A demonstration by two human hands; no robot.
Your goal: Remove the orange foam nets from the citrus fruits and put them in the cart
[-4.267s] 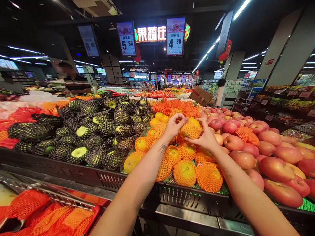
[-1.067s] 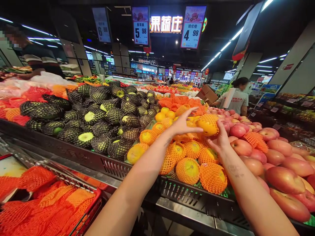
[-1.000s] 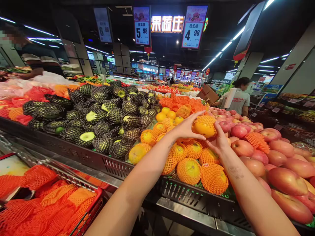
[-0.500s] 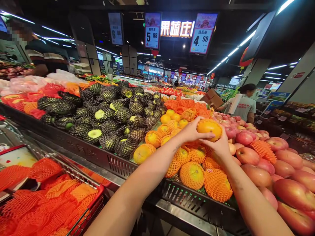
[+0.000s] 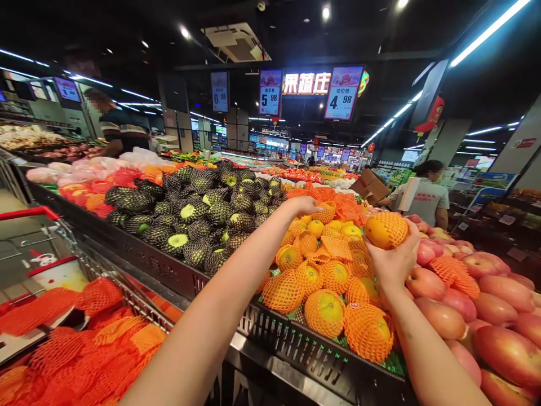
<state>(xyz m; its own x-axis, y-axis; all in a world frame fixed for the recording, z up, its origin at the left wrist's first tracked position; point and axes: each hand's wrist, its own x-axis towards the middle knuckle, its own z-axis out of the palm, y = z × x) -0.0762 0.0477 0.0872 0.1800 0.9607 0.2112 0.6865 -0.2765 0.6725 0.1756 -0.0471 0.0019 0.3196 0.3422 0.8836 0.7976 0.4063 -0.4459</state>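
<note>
My right hand is closed around a yellow-orange fruit, partly sleeved in orange foam net, and holds it up above the pile. My left hand reaches further back over the heap, fingers bent at an orange net-wrapped fruit; whether it grips it is hidden. Below both hands lies a heap of orange netted fruit in a black crate.
Dark-netted green fruit fills the crate to the left, red apples the one to the right. A red cart holding orange foam nets stands at lower left. One person stands behind the display at far left, another at right. Price signs hang overhead.
My left hand has let go of the held fruit and reached back over the pile. My right hand alone now holds the fruit, shifted right. The view has tilted upward.
</note>
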